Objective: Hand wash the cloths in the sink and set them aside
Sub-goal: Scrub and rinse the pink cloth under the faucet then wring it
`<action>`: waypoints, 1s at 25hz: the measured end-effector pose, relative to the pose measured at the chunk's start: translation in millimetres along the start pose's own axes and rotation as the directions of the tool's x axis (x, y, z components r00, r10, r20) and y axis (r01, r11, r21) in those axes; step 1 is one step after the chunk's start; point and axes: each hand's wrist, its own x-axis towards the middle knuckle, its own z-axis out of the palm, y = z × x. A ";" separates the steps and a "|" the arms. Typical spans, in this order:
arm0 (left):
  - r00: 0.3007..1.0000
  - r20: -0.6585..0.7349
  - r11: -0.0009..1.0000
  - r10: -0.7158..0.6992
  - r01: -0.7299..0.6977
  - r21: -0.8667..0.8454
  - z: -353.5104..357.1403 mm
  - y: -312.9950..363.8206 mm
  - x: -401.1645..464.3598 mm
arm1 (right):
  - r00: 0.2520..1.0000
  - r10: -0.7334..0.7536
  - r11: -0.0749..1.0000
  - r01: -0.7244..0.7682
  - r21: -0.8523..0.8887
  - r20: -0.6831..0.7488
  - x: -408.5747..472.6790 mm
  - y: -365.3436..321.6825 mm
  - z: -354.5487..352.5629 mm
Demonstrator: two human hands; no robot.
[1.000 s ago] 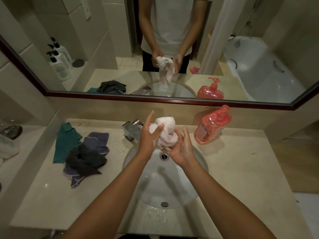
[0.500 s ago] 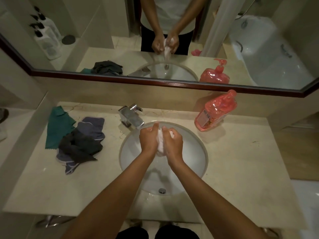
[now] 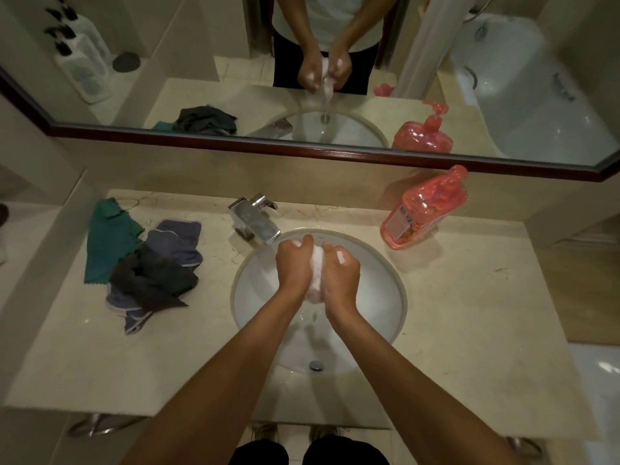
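on the counter [image 3: 469,330] at the left, a green cloth [image 3: 107,243], a dark grey cloth [image 3: 151,280] and a blue-grey cloth [image 3: 177,239] are heaped together, apparently dry. further right, above the sink [image 3: 379,280] and just in front of the faucet [image 3: 255,223], a pale pink cloth [image 3: 316,280] is bunched between the left hand [image 3: 293,266] and the right hand [image 3: 340,275], both curled round it. it is judged soft, limp, soapy and slippery, heavy with water; a full fist round the wad is advised. a red soap bottle [image 3: 424,209] is seen at the right.
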 end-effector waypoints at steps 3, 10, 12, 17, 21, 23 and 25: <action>0.996 0.016 0.984 0.087 -0.088 0.157 8.8 -1.4 -17.0 | 0.989 0.146 0.987 -0.147 0.069 0.012 24.9 -14.9 -4.3; 0.999 -0.022 0.996 0.023 -0.021 0.088 2.2 8.8 -3.7 | 1.000 0.025 1.000 -0.025 0.013 -0.011 9.3 -7.2 3.4; 0.995 -0.011 0.984 0.096 -0.093 0.153 9.1 3.0 -15.5 | 0.993 0.118 0.990 -0.119 0.077 0.017 25.8 -21.9 0.1; 0.999 -0.032 0.999 0.044 -0.043 0.033 -0.2 19.2 4.1 | 0.999 -0.012 0.997 0.010 0.075 0.029 0.9 -18.3 4.9; 0.991 0.005 0.973 0.134 -0.133 0.187 5.8 14.0 -22.4 | 0.999 0.033 0.995 -0.032 0.092 -0.011 13.4 -31.8 -1.2; 0.973 -0.005 0.944 0.230 -0.222 0.244 6.0 17.6 -24.8 | 0.999 0.045 0.991 -0.045 0.127 0.007 18.4 -41.9 -2.4; 0.979 -0.017 0.965 0.203 -0.197 0.174 -1.6 30.6 -11.4 | 0.999 -0.026 0.995 0.023 0.098 0.032 4.4 -38.0 0.1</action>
